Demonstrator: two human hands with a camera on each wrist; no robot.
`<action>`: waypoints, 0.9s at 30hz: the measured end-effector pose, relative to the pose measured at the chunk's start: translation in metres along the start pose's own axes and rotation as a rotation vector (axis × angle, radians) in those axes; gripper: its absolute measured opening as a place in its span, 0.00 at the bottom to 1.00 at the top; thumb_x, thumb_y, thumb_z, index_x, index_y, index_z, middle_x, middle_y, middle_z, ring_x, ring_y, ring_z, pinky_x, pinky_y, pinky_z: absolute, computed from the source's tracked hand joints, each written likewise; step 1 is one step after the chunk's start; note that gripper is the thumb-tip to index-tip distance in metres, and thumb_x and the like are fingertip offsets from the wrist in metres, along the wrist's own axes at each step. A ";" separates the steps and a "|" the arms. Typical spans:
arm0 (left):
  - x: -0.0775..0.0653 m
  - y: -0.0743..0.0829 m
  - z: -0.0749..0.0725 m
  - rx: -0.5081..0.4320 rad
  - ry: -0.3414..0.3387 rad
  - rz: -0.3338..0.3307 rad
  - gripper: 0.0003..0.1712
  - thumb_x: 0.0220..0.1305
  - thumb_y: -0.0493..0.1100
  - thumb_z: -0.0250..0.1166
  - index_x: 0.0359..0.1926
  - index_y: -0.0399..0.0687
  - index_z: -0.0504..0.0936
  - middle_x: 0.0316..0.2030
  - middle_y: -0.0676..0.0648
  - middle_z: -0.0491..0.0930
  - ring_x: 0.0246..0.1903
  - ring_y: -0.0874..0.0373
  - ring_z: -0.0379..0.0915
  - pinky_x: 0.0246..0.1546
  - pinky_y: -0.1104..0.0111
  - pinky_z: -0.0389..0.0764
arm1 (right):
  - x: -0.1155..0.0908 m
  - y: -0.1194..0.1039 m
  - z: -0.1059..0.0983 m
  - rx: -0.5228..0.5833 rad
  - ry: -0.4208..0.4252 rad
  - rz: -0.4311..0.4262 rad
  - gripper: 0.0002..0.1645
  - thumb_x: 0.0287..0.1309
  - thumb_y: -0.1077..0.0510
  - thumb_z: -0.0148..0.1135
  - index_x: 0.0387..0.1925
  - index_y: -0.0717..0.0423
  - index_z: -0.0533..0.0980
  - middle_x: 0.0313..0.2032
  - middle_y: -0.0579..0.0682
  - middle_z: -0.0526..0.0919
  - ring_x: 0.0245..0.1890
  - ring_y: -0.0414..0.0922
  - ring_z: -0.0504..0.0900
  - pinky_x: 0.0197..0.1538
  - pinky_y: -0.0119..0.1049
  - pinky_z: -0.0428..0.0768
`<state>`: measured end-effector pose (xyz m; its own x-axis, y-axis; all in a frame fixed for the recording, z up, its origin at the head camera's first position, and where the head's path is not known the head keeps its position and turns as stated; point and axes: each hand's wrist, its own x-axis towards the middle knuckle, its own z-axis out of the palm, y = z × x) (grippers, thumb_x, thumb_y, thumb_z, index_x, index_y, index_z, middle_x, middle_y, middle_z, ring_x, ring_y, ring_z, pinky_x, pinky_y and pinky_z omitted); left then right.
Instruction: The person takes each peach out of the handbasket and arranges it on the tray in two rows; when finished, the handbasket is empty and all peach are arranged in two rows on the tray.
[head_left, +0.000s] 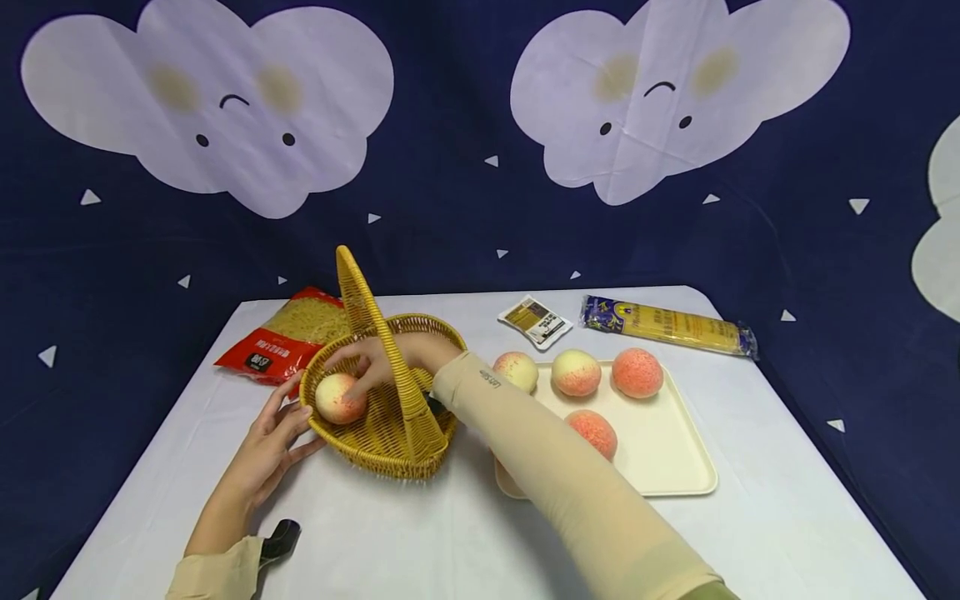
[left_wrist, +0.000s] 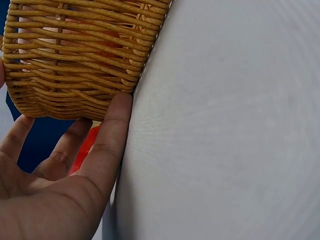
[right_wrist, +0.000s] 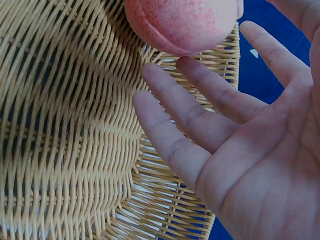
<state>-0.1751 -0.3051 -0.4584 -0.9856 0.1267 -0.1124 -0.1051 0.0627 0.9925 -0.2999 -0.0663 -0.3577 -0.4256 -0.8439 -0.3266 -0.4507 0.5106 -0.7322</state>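
Note:
A yellow wicker basket [head_left: 382, 462] with a tall arched handle stands on the left half of the table. One pink-and-cream peach [head_left: 340, 398] lies inside it at the left end. My right hand [head_left: 386, 358] reaches in under the handle, its fingertips right at the peach. In the right wrist view the fingers of that hand [right_wrist: 235, 135] are spread and nearly straight, just beside the peach [right_wrist: 182, 25]. Outside, my left hand [head_left: 258, 458] touches the basket's left side with extended fingers. The left wrist view shows its fingertips against the basket's weave [left_wrist: 80, 65].
Several peaches [head_left: 637, 372] sit on a cream tray [head_left: 675, 458] to the right, partly hidden by my right sleeve [head_left: 562, 475]. Behind the basket lies a red pasta bag [head_left: 288, 333]. A small white packet [head_left: 535, 322] and a long spaghetti pack [head_left: 667, 325] lie at the back.

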 end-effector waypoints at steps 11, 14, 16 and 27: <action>0.000 0.001 0.001 0.006 -0.007 0.003 0.40 0.86 0.50 0.54 0.88 0.66 0.44 0.69 0.45 0.58 0.56 0.71 0.79 0.53 0.65 0.88 | 0.006 0.004 0.007 0.023 -0.002 -0.028 0.39 0.67 0.53 0.74 0.75 0.50 0.70 0.66 0.57 0.79 0.58 0.42 0.78 0.56 0.26 0.76; -0.001 0.001 0.000 0.002 -0.008 0.007 0.40 0.86 0.50 0.53 0.88 0.66 0.44 0.68 0.46 0.58 0.56 0.72 0.79 0.53 0.66 0.88 | 0.008 0.006 0.008 0.012 0.015 -0.039 0.34 0.65 0.54 0.75 0.68 0.52 0.71 0.60 0.55 0.79 0.52 0.41 0.78 0.52 0.24 0.76; -0.001 0.002 0.000 0.002 -0.007 0.004 0.40 0.86 0.50 0.54 0.88 0.67 0.44 0.69 0.46 0.57 0.56 0.72 0.79 0.53 0.66 0.88 | 0.009 0.007 0.010 0.028 0.021 -0.030 0.32 0.63 0.55 0.77 0.63 0.54 0.71 0.56 0.52 0.78 0.50 0.40 0.76 0.51 0.24 0.75; 0.000 0.001 0.001 0.010 0.004 -0.002 0.41 0.86 0.50 0.54 0.88 0.68 0.44 0.72 0.43 0.55 0.56 0.72 0.79 0.53 0.65 0.89 | 0.010 0.010 0.016 -0.025 0.056 -0.022 0.44 0.60 0.53 0.79 0.71 0.55 0.66 0.67 0.56 0.73 0.60 0.41 0.70 0.59 0.24 0.70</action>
<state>-0.1748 -0.3044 -0.4573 -0.9858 0.1230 -0.1145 -0.1061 0.0732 0.9917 -0.2961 -0.0723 -0.3775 -0.4584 -0.8448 -0.2760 -0.4796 0.4966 -0.7235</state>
